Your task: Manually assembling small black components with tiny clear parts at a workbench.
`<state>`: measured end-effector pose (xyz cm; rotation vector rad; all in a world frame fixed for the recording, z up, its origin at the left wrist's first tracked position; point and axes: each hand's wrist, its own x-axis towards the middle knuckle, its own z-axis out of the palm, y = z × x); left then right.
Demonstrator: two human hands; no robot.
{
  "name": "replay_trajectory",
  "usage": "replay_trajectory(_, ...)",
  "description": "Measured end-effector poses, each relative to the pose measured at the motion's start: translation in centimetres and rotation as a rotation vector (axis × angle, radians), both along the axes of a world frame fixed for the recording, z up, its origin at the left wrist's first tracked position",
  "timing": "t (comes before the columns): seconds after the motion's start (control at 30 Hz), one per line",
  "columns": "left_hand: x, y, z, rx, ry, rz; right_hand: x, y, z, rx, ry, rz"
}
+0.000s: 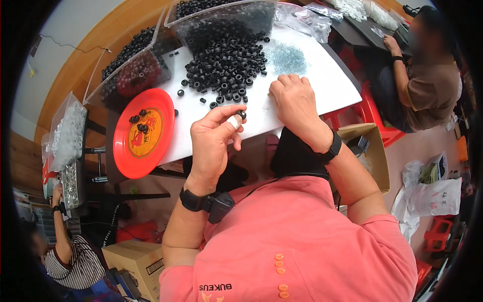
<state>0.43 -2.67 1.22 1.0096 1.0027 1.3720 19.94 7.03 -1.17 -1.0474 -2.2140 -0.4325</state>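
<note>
Pinched between the thumb and fingers of my left hand (216,138) is a small black round plastic part (241,115) with a hole; white tape wraps one finger. Just beyond it, a heap of similar black parts (221,70), some round and some shorter cylinders, spreads over the white tabletop (261,105). My right hand (296,103) rests at the table with its fingers curled down, close to a scatter of tiny silvery-blue pieces (288,58), too small to make out. Whatever its fingertips hold, if anything, is hidden.
A red plate (125,158) bearing several joined black parts sits at the left. Clear bins (221,27) of black parts stand behind the heap. Plastic bags (304,22) lie at the back. Co-workers sit at right (432,90) and lower left (75,261). A cardboard box (380,156) stands below right.
</note>
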Motion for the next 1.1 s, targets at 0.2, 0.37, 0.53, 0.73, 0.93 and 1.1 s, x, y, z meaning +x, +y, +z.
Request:
replay_trajectory(0.2,1.5,1.9,-0.8,0.065,-0.061,-0.036,-0.5,-0.7,0.7,-0.075,0.028,-0.178)
replay_trajectory(0.37,1.5,2.2,-1.5,0.029,-0.045,-0.028,0.1,-0.2,0.5,-0.056,0.068,-0.029)
replay_trajectory(0.53,1.3,2.2,-1.5,0.047,-0.042,-0.048,0.3,-0.1,0.5,-0.079,0.063,-0.081)
replay_trajectory(0.73,1.3,2.0,-1.3,0.026,-0.075,-0.04,0.2,-0.6,0.7,-0.056,0.01,-0.108)
replay_trajectory(0.93,1.3,1.9,-1.2,-0.002,-0.066,-0.054,0.2,-0.9,0.9,-0.225,0.391,0.172)
replay_trajectory(1.1,1.1,1.9,-1.5,0.01,-0.09,-0.057,-1.1,-2.3,2.2,-0.463,0.716,0.445)
